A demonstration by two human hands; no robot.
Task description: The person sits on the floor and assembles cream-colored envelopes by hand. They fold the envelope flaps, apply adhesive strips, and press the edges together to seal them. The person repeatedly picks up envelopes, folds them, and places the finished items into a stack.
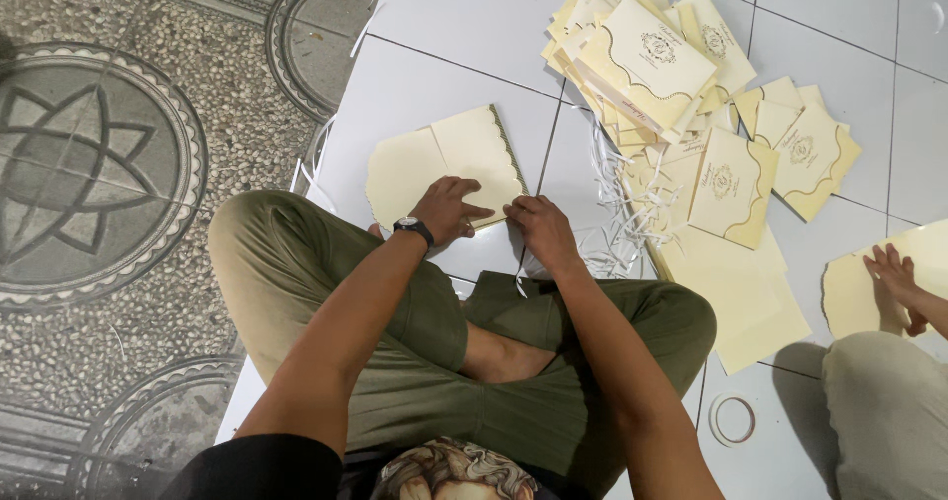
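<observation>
Spreading widest, beyond and to the right of the cream card: white floor tiles point(474, 26), meeting a patterned grey stone floor point(99, 164) on the card's left. Sitting cross-legged just below the card, in olive trousers point(415, 362). Piling up to the upper right of the card: a heap of cream scalloped envelopes point(652, 56) with dark crests, more lying fanned out to the card's right. Lying open and flat on the tile just ahead of the knees: the cream card point(444, 169), scalloped along its top edge. Pressing on the card's lower right corner with the left hand point(446, 211), fingers flat and spread, not clasping anything, a black wristwatch point(414, 228) on the wrist. Pinching at the card's right edge with the right hand point(541, 226), fingertips curled down onto it. Tangling right of the card: white paper strips point(622, 214). Resting far right of the card: another person's hand point(894, 273) on a cream sheet. Lying lower right of the card: a tape roll point(734, 419).
</observation>
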